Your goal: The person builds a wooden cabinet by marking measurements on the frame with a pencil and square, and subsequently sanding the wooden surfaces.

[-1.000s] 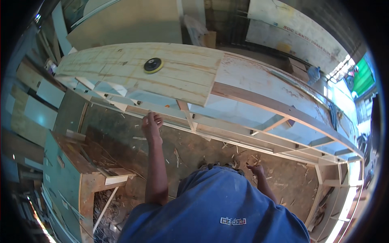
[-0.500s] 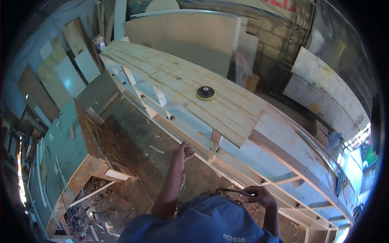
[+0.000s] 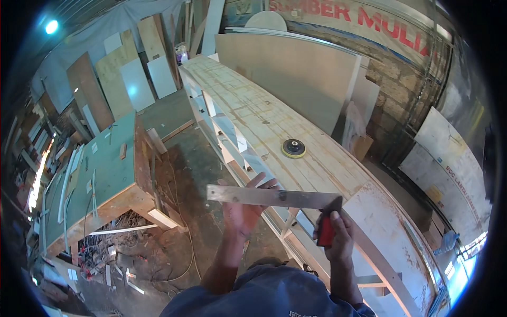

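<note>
In front of me my right hand (image 3: pixel 338 232) grips the red and black handle of a try square (image 3: pixel 253 195). Its long steel blade points to the left, roughly at right angles to the handle, and has a hole near its end. My left hand (image 3: pixel 240 214) is open behind the blade, fingers spread upward; the blade hides part of the palm, and whether they touch is unclear. Beyond the blade stretches a long wooden board (image 3: pixel 248 105), stained with brown streaks, on a pale frame. A round black and yellow sanding pad (image 3: pixel 293 148) lies on it.
At the left stands a green-topped workbench (image 3: pixel 105 158) with wood strips on it and scraps below. A cord (image 3: pixel 193 248) trails across the floor. Sheet panels (image 3: pixel 138 84) lean at the back left, and a large brown panel (image 3: pixel 285 68) stands behind the board.
My right hand has come up and inward, bringing the try square across in front of me. My left hand has risen and spread its fingers. The view has shifted, showing more of the back wall.
</note>
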### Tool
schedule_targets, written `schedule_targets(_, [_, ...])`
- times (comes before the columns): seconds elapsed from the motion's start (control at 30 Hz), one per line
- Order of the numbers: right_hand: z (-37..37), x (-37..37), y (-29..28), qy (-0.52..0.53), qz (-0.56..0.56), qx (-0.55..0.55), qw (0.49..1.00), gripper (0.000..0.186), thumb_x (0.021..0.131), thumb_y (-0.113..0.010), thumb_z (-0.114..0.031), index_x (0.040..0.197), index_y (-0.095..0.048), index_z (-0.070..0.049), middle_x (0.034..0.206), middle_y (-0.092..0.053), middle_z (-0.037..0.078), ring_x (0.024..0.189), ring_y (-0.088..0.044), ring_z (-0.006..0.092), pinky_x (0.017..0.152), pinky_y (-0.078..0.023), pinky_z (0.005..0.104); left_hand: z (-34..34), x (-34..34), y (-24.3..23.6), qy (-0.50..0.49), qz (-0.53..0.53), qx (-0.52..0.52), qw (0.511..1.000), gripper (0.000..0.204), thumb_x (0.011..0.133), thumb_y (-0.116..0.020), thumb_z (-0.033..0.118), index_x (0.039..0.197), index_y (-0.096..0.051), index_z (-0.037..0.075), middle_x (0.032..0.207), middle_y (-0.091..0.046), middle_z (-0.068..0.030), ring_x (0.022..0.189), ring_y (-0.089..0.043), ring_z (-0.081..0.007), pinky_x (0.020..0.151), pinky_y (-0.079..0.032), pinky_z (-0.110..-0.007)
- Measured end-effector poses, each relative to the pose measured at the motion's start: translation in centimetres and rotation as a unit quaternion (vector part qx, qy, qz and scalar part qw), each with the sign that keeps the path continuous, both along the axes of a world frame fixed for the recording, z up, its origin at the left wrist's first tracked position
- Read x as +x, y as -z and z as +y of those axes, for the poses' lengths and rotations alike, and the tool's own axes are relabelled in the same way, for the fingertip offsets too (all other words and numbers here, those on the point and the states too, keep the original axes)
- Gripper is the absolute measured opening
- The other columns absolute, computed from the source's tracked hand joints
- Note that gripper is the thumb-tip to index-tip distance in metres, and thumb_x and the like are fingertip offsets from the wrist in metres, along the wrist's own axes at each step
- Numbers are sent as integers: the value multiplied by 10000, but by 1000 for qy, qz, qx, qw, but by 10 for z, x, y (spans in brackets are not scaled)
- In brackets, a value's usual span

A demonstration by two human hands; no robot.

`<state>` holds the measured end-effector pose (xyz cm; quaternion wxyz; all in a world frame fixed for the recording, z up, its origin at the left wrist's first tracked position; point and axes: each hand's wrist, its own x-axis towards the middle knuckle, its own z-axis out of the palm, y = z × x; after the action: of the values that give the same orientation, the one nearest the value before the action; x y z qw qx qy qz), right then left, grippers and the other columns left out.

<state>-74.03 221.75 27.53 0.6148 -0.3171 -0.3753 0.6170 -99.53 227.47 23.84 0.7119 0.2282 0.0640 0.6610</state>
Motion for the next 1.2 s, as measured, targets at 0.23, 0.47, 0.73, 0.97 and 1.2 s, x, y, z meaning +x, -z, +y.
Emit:
schedule_targets(0.23, [41,-29,5,-26,-26,-77,996,385,1048,-568,-307,1145,-611,63,854,-657,122,662,-660,188,588,-565,327,24,23,-28,-24,-153,-36,987,944,889,-427,815,1191,-604,-62,1212,-608,-249,1230,-537,-399,1189,-312,-504])
schedule_targets(0.47, [92,-10,38,129,-342,49,930,234,1020,-597,-196,1027,-689,19,925,-678,91,790,-629,142,712,-498,313,103,-30,-42,39,-220,5,975,691,974,-342,688,713,-470,61,597,-429,-84,666,-498,-260,959,-415,-426])
schedule_targets(0.73, [118,94,94,299,-456,-206,813,670,938,-728,-357,1445,-472,-1,1007,-693,163,846,-626,190,762,-501,346,194,-182,-58,-83,-155,24,984,735,975,-324,724,629,-422,83,554,-350,-66,570,-410,-244,864,-403,-389])
schedule_targets(0.97, [131,71,79,301,-290,-259,871,370,961,-650,-298,1205,-649,-20,820,-607,4,663,-542,94,566,-415,260,254,-266,-14,-180,-44,-14,983,781,955,-295,787,607,-415,98,545,-350,-48,574,-415,-249,832,-409,-395])
schedule_targets(1.2, [163,86,48,318,-328,-220,862,284,965,-621,-270,1098,-662,-23,889,-636,20,725,-583,115,652,-461,270,265,-311,52,-203,-54,-61,976,726,960,-337,726,629,-462,91,542,-380,-54,581,-445,-251,819,-419,-404])
